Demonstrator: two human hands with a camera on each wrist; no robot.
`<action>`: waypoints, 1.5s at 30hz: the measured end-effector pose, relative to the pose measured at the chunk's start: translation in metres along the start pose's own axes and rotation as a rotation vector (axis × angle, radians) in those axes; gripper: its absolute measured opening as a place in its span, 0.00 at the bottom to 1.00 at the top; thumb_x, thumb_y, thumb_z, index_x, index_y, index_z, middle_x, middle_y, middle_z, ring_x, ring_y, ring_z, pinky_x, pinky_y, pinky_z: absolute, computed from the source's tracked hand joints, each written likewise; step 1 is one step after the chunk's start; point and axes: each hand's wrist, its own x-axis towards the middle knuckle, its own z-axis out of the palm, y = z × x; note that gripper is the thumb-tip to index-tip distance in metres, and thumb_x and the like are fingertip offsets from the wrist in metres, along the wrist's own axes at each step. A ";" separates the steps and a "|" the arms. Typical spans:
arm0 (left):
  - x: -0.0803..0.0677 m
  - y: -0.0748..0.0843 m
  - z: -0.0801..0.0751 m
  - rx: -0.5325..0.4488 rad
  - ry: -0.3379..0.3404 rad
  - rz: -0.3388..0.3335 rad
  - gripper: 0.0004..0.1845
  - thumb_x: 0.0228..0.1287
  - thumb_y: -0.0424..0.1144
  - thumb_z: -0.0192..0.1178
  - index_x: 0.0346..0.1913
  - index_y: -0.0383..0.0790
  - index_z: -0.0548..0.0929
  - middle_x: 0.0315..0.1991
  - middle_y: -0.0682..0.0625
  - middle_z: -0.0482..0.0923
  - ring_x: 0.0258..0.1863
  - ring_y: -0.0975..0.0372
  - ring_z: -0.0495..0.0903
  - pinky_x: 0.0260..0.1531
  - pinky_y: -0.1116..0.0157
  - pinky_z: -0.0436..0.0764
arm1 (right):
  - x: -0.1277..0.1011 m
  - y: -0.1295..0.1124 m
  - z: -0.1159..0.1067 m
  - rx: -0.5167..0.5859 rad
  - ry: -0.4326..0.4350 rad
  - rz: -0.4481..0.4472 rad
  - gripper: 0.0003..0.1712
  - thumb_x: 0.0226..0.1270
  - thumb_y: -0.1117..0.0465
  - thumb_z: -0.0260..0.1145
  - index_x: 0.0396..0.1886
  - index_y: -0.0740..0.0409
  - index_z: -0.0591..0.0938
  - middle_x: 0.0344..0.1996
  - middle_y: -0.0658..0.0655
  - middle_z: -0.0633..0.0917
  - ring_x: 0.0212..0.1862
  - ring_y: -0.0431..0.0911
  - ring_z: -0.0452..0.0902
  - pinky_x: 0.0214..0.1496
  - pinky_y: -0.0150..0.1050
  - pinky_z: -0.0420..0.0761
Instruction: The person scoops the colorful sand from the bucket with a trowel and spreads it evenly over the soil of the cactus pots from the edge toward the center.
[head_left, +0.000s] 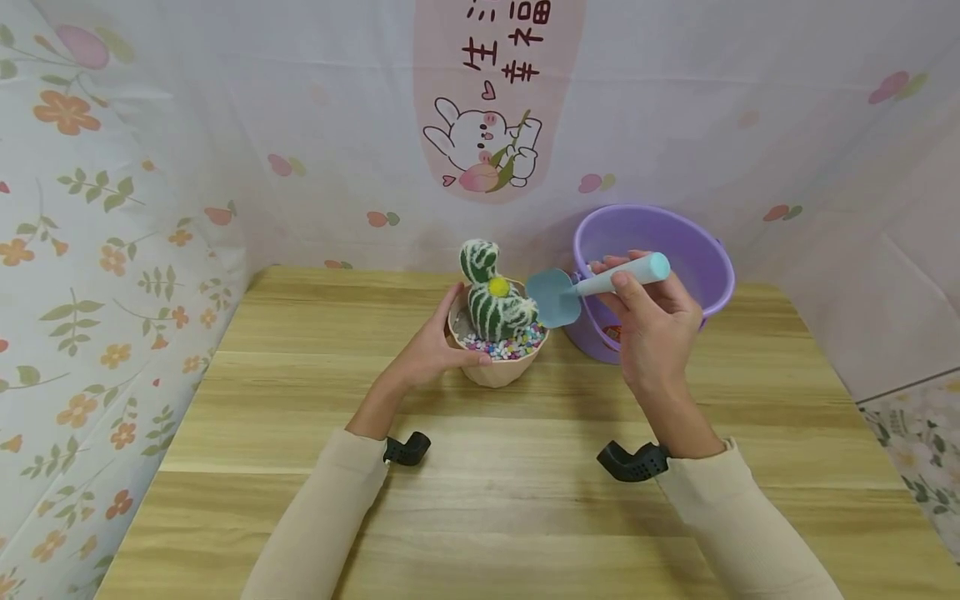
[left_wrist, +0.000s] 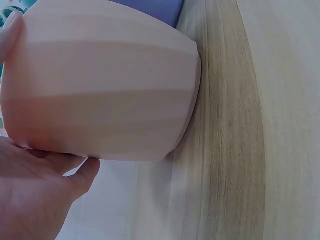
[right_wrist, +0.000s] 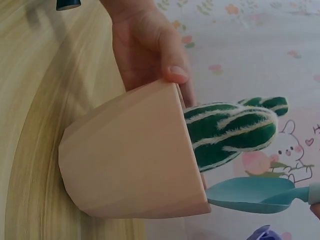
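While the left hand (head_left: pixel 431 346) curled around the pot (head_left: pixel 497 367) on the table (head_left: pixel 525 500), the right hand (head_left: pixel 651 321) pinched the scoop (head_left: pixel 577 290) by its handle. Its blade hung just beside the cactus (head_left: pixel 495 296), in front of the bucket (head_left: pixel 652 275).

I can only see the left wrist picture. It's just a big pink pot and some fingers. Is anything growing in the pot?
Observer: Yes, a green and white striped cactus with a yellow ball on it stands in the pink pot.
Operator: What's the other hand doing?
Observer: The right hand holds a light blue scoop over the pot's edge.
Operator: What's the purple bit behind the pot?
Observer: A purple bucket on the wooden table.
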 end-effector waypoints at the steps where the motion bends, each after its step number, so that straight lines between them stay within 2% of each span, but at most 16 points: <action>1: 0.000 0.000 0.000 -0.002 0.000 0.000 0.64 0.50 0.37 0.75 0.79 0.53 0.36 0.78 0.50 0.42 0.74 0.55 0.53 0.72 0.55 0.54 | 0.000 0.000 0.000 -0.001 0.000 -0.003 0.14 0.59 0.80 0.64 0.46 0.79 0.78 0.36 0.69 0.85 0.39 0.61 0.85 0.48 0.52 0.82; 5: 0.000 0.001 -0.001 0.007 0.007 0.003 0.65 0.48 0.39 0.76 0.79 0.51 0.36 0.79 0.49 0.41 0.74 0.54 0.52 0.73 0.54 0.53 | 0.003 -0.001 0.001 -0.012 0.007 -0.018 0.13 0.59 0.80 0.64 0.45 0.78 0.78 0.35 0.69 0.85 0.39 0.61 0.85 0.47 0.52 0.83; 11: -0.003 0.000 0.002 -0.006 0.028 0.017 0.64 0.50 0.37 0.75 0.79 0.50 0.36 0.79 0.49 0.40 0.75 0.54 0.52 0.72 0.54 0.53 | 0.007 -0.002 0.000 -0.044 0.027 -0.030 0.13 0.61 0.78 0.64 0.46 0.77 0.78 0.35 0.68 0.85 0.39 0.60 0.85 0.45 0.50 0.84; 17: -0.009 -0.002 0.010 0.030 0.088 0.015 0.65 0.51 0.40 0.75 0.78 0.55 0.33 0.79 0.51 0.36 0.76 0.57 0.46 0.73 0.54 0.51 | 0.014 -0.008 0.000 -0.072 0.072 -0.049 0.15 0.61 0.75 0.66 0.47 0.75 0.77 0.35 0.68 0.85 0.39 0.60 0.85 0.44 0.50 0.84; 24: -0.008 -0.003 0.019 0.068 0.153 0.016 0.69 0.42 0.43 0.80 0.78 0.53 0.37 0.77 0.50 0.48 0.73 0.58 0.54 0.72 0.56 0.56 | 0.023 -0.019 0.002 -0.033 0.117 -0.045 0.17 0.59 0.75 0.69 0.46 0.77 0.76 0.36 0.70 0.83 0.39 0.62 0.84 0.43 0.50 0.84; 29: -0.008 -0.003 0.018 0.094 0.150 0.002 0.68 0.42 0.45 0.80 0.78 0.53 0.39 0.76 0.49 0.49 0.73 0.56 0.55 0.71 0.54 0.57 | 0.035 -0.030 0.001 -0.029 0.168 -0.068 0.17 0.57 0.74 0.70 0.45 0.75 0.77 0.36 0.70 0.83 0.39 0.62 0.85 0.41 0.51 0.84; 34: -0.007 -0.004 0.016 0.094 0.132 -0.016 0.67 0.43 0.45 0.79 0.78 0.54 0.38 0.77 0.47 0.48 0.73 0.55 0.56 0.71 0.54 0.57 | 0.050 -0.042 -0.002 -0.022 0.255 -0.110 0.18 0.54 0.72 0.74 0.44 0.72 0.79 0.35 0.69 0.83 0.37 0.62 0.84 0.41 0.53 0.84; 40: -0.006 -0.003 0.013 0.056 0.101 -0.031 0.65 0.47 0.39 0.78 0.78 0.57 0.39 0.76 0.47 0.50 0.72 0.54 0.58 0.70 0.55 0.59 | 0.066 -0.055 -0.010 -0.071 0.308 -0.153 0.21 0.50 0.69 0.77 0.43 0.71 0.79 0.35 0.70 0.82 0.37 0.62 0.84 0.39 0.52 0.85; 45: -0.002 -0.002 0.010 0.041 0.077 -0.056 0.65 0.48 0.34 0.76 0.78 0.51 0.36 0.77 0.45 0.46 0.73 0.52 0.55 0.71 0.55 0.57 | 0.077 -0.059 -0.020 -0.139 0.321 -0.161 0.21 0.49 0.68 0.78 0.42 0.71 0.80 0.36 0.70 0.83 0.37 0.62 0.84 0.39 0.50 0.85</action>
